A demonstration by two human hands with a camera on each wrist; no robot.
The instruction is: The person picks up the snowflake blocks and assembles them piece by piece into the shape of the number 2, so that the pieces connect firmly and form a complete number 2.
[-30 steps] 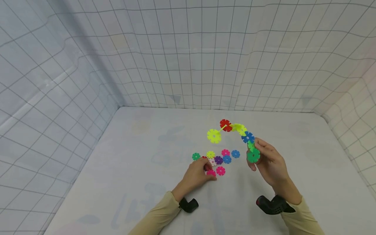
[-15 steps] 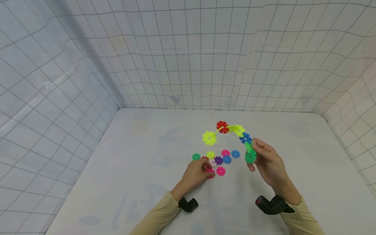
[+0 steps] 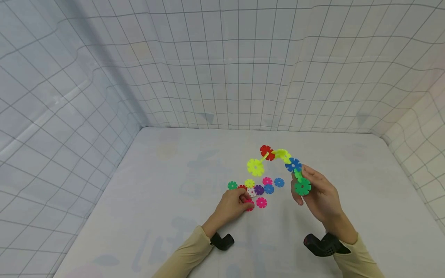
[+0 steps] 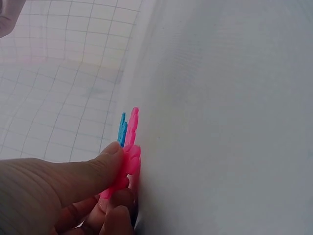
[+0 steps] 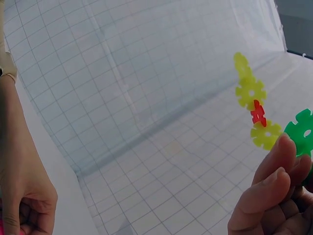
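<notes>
My right hand [image 3: 321, 195] holds up a curved chain of notched plastic discs by its green end. From the green disc [image 3: 303, 187] the chain runs through a blue disc [image 3: 293, 165], yellow ones and a red disc [image 3: 267, 152] to a yellow disc [image 3: 255, 167] at the free end. Part of the chain also shows in the right wrist view, with a red disc [image 5: 257, 113] between yellow ones. Low over the tabletop, my left hand [image 3: 230, 204] pinches a pink disc [image 4: 128, 160] between thumb and fingers; the fingers partly cover it.
Loose discs lie on the white table [image 3: 167, 200] around my left fingers: green [image 3: 232, 185], yellow [image 3: 249, 183], purple [image 3: 259, 190], blue [image 3: 279, 182], pink [image 3: 261, 202] and others. Gridded sheeting [image 3: 222, 77] rises behind the table and at both sides.
The left thumb has closed in on the pink disc, which has shifted slightly left. The chain in my right hand has swung left, then back right, its yellow end slightly lower.
</notes>
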